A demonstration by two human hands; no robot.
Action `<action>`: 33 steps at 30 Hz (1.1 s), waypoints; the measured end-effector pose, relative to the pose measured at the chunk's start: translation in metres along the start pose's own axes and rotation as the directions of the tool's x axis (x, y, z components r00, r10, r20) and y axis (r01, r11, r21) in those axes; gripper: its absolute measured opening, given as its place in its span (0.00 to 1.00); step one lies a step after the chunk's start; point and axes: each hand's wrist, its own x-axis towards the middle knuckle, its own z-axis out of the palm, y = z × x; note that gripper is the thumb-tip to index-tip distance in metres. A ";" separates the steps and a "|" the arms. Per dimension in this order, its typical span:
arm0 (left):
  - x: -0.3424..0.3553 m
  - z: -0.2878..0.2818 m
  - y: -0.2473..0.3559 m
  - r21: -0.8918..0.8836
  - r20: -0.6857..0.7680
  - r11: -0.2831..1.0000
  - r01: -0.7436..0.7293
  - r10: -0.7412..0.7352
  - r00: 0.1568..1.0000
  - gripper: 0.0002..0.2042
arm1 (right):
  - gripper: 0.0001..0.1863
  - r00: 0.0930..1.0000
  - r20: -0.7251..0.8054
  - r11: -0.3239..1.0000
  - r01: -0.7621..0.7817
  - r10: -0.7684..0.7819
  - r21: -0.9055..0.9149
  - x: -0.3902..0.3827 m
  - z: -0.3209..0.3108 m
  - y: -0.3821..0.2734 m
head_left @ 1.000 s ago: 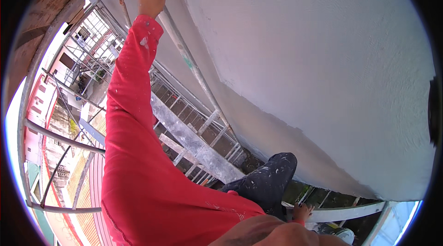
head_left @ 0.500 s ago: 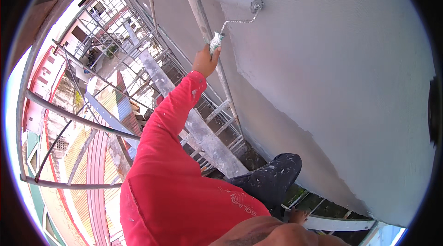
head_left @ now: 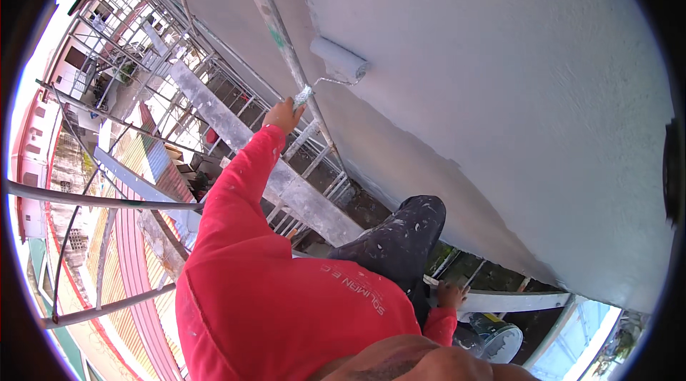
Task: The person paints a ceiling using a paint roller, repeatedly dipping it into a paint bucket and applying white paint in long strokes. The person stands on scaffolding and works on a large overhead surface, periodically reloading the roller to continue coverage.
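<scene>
With its grey sleeve [head_left: 336, 56] against the wall [head_left: 514, 95], a paint roller is held by my left hand [head_left: 284, 115]. The fingers close around its paint-smeared handle [head_left: 303, 96], just beside a slanting scaffold pole [head_left: 275, 27]. Smooth, lighter grey paint covers much of the wall, bordered by a darker, browner strip [head_left: 414, 145]. At the lower right, my right hand [head_left: 450, 295] is curled at the edge of a pale curved plank [head_left: 518, 302]; what it grips is unclear. Near that hand is a paint pail [head_left: 500, 342] with grey inside.
Scaffold planks [head_left: 300, 195] and ladder-like bars [head_left: 314, 145] run along the wall's foot. Curved metal rails [head_left: 100, 199] cross the left side. Below are corrugated roofs [head_left: 136, 245] and a pink building [head_left: 36, 124]. My bent knee [head_left: 421, 216] is close to the wall.
The view has shifted. The roller, still against the wall, and my left hand now appear lower and farther left. My right hand and sleeve show more, and the pail has come into view.
</scene>
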 end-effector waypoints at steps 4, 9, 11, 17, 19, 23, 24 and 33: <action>0.015 0.033 -0.006 0.140 0.145 0.989 -0.047 0.026 0.989 0.27 | 0.25 0.999 -0.045 1.000 -0.001 0.002 0.009 -0.003 0.001 -0.004; 0.033 0.074 0.008 0.206 0.251 0.978 0.045 -0.097 0.963 0.27 | 0.24 0.995 -0.100 1.000 0.006 -0.004 0.027 -0.008 0.000 -0.007; 0.036 0.077 0.009 0.205 0.285 0.976 0.066 -0.124 0.950 0.27 | 0.24 0.994 -0.102 0.999 0.026 -0.023 0.031 -0.011 -0.001 -0.008; 0.020 0.033 -0.009 0.111 0.193 0.994 -0.026 0.005 0.981 0.27 | 0.27 0.999 -0.042 1.000 -0.026 0.026 0.001 -0.013 -0.001 -0.012; 0.010 0.004 -0.018 0.086 0.109 0.996 -0.022 0.013 0.994 0.27 | 0.27 0.999 -0.031 1.000 -0.024 0.025 0.002 -0.012 -0.004 -0.018; 0.002 -0.059 0.001 0.035 -0.033 0.998 -0.058 0.059 0.998 0.27 | 0.27 0.998 -0.032 0.999 -0.054 0.054 -0.005 -0.012 -0.006 -0.018; 0.002 -0.074 0.006 0.027 -0.063 0.997 -0.075 0.076 0.995 0.27 | 0.27 0.998 -0.026 0.998 -0.065 0.064 -0.012 -0.011 -0.003 -0.014; 0.018 -0.197 0.048 -0.143 -0.453 0.960 -0.241 0.153 0.878 0.25 | 0.26 0.995 -0.004 0.995 -0.096 0.096 -0.005 -0.003 -0.004 -0.012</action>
